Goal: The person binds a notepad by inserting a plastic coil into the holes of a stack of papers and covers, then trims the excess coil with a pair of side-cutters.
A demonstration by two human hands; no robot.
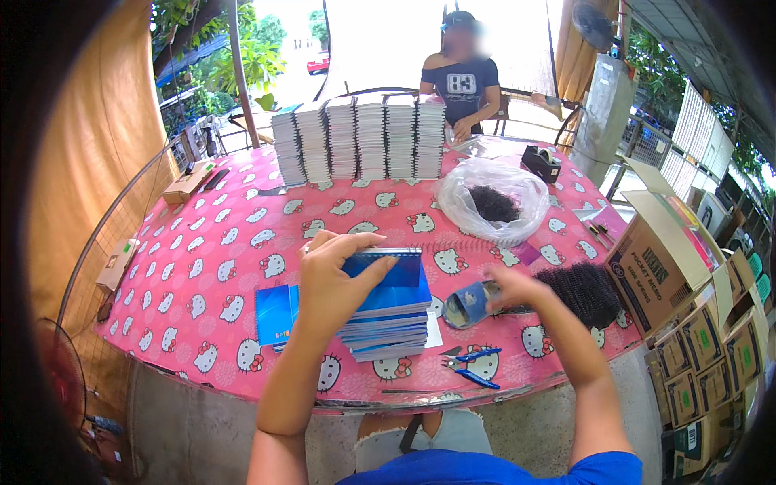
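Observation:
My left hand (338,271) pinches a small blue notebook (394,273) by its punched top edge, thumb in front and fingers behind. Beneath it stands a stack of blue-covered notebooks (386,331). My right hand (515,289), smeared by motion, is at the end of a blue slipper-shaped item (467,307); whether its fingers hold anything is unclear. Beside that hand lies a heap of black spiral coils (580,293). One thin coil (457,245) stretches across the table beyond the notebook. Blue-handled pliers (473,376) and a cutter-like tool rest near the table's front edge.
Tall notebook stacks (356,139) line the far side of the pink table (202,275). A clear plastic bag (461,202) holds more black coils. Blue notebooks (275,311) lie left of the stack. Cardboard boxes (659,263) crowd the right. Another person (462,81) sits opposite.

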